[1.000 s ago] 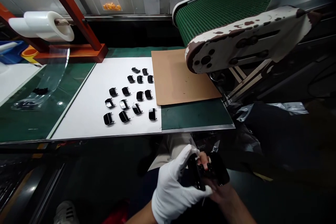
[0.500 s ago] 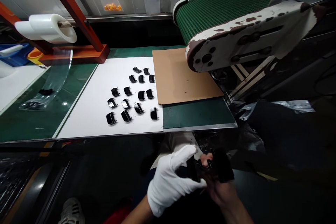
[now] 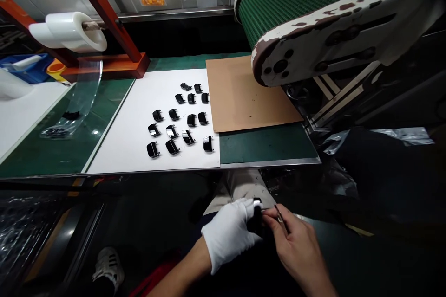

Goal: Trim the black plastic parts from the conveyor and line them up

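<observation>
Over my lap, my left hand (image 3: 232,231), in a white glove, is closed around a glossy black plastic part (image 3: 257,218) held near upright. My bare right hand (image 3: 296,239) pinches a slim dark metal tool (image 3: 281,219) whose kind I cannot make out. Its fingertips meet the right side of the part; the contact point is too small to see. Similar black plastic pieces (image 3: 172,147) with small prongs lie in loose rows on a white sheet (image 3: 114,153) on the bench.
Brown cardboard (image 3: 251,102) lies beside the white sheet, beneath the end of a green conveyor belt (image 3: 278,4) with a chipped frame. At left, a roll of clear film (image 3: 75,32) hangs on a red stand (image 3: 104,72). The bench's metal edge (image 3: 268,164) runs before me.
My left fingers have closed round the black part. My right hand has turned, and the slim tool now shows in its fingers. The view has shifted slightly, while the pieces stay put.
</observation>
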Demonstrator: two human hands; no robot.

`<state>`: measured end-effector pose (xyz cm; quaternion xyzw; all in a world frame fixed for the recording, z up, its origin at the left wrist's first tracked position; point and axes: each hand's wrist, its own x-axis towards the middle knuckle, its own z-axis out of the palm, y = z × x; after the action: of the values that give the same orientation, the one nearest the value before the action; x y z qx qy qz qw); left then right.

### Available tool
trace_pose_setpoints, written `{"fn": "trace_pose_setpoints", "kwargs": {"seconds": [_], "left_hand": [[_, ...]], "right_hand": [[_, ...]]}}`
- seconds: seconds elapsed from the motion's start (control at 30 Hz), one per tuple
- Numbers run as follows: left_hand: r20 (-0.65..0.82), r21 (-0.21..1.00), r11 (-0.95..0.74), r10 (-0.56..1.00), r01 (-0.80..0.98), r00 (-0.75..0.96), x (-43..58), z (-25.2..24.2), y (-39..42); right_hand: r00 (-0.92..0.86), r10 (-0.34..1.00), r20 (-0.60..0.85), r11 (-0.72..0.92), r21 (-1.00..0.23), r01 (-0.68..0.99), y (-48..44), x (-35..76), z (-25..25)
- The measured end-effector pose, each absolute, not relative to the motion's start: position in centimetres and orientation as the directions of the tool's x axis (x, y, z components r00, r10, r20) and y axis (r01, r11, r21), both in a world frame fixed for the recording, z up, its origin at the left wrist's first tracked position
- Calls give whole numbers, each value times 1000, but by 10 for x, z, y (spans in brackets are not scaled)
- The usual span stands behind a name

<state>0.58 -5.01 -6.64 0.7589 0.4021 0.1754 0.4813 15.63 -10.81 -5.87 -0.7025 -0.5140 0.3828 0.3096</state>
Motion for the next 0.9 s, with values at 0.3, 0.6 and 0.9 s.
{"fn": "trace_pose_setpoints", "kwargs": {"seconds": [0.3,0.6,0.9], "left_hand": [[40,645,-391,875,656,482,4,-75,55],[12,523,-390,893,758,451,45,-79,167],[24,856,-321,808,405,589,24,-42,37]], "right_hand": [[439,777,-452,-270,-869,-415,-108,193,-67],[440,707,-554,-242,-774,-585,-103,197,-79],[374,766,-522,-275,-793,-543,-85,187,-71]]}}
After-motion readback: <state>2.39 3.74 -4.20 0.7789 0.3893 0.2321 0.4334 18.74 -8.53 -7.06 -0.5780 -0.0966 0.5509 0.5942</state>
